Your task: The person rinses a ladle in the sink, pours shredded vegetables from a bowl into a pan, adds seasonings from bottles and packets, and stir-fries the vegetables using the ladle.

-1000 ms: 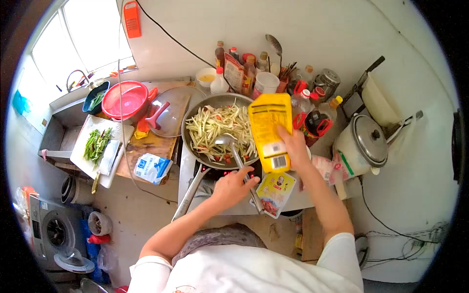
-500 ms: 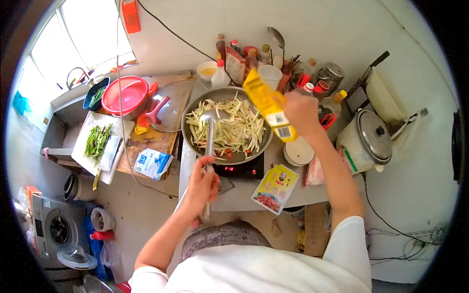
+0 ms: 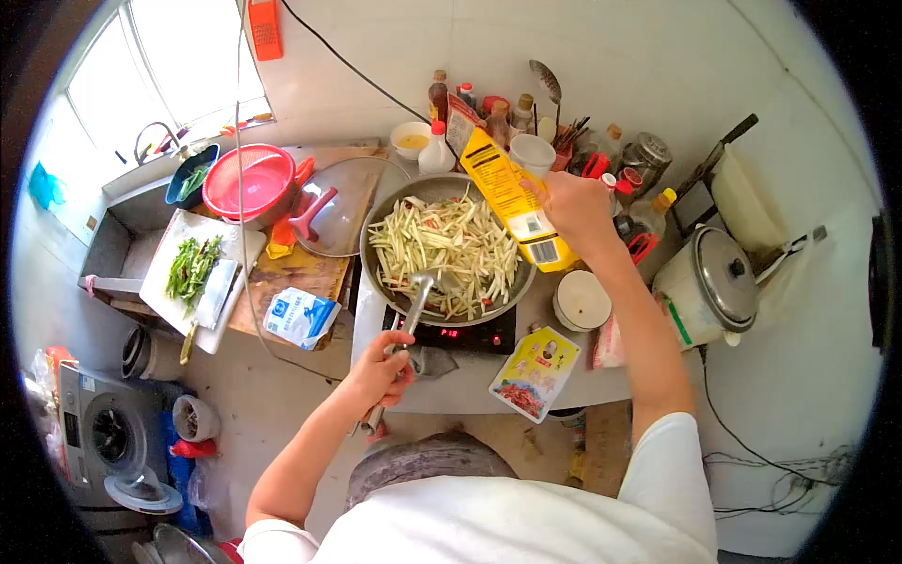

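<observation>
My left hand (image 3: 378, 368) is closed around the handle of a metal ladle (image 3: 413, 308). The ladle's head is partly sunk among pale vegetable strips (image 3: 451, 249) at the near side of a wide frying pan (image 3: 526, 293). Red bits lie among the strips. A yellow packet (image 3: 512, 199) with dark print and a barcode is gripped in my right hand (image 3: 575, 214). It tilts over the pan's right side, its upper end pointing to the back left. Anything coming out of it is too small to make out.
The pan sits on a lit induction cooker (image 3: 460, 336). Right of it are a white-lidded tub (image 3: 582, 301), a flat seasoning pouch (image 3: 536, 373) and a rice cooker (image 3: 719, 282). Bottles (image 3: 439, 94) line the back. Leftward lie a glass lid (image 3: 352, 202), red basin (image 3: 249, 183) and cutting board (image 3: 230, 282).
The ladle's head has come from the middle of the pan to its near edge, dipping into the strips. The packet stays over the pan, its printed side now more toward me. The view shifted slightly.
</observation>
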